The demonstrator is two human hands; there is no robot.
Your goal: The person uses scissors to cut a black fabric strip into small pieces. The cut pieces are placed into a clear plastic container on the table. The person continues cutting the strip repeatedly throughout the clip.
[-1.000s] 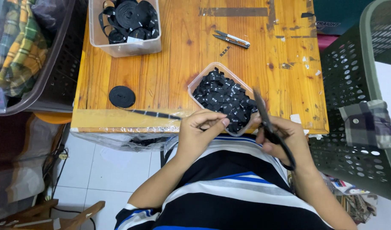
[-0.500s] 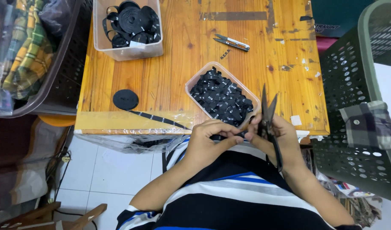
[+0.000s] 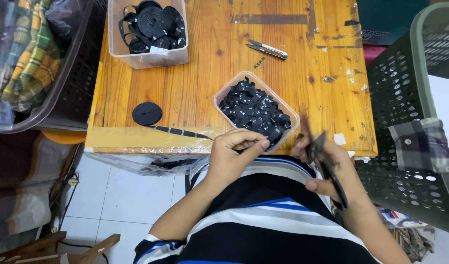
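My left hand (image 3: 234, 152) pinches the end of a black ribbon (image 3: 178, 131) at the near edge of the wooden table (image 3: 205, 83). The ribbon runs left to a flat black roll (image 3: 147, 113) lying on the table. My right hand (image 3: 327, 164) grips black scissors (image 3: 324, 161), blades blurred and pointing toward the table edge, close to the left fingertips. Just beyond both hands stands a clear plastic tub (image 3: 224, 95) filled with several small black cut ribbon pieces (image 3: 253, 110).
A clear box of black ribbon rolls (image 3: 148, 27) stands at the far left of the table, small thread snips (image 3: 267, 49) lie further back. A brown basket with plaid cloth (image 3: 26, 63) is on the left, a dark green basket (image 3: 410, 132) with a plaid piece on the right.
The scissors have tilted down from upright toward the ribbon end. My left hand has drawn slightly back from the tub toward my body, still pinching the ribbon.
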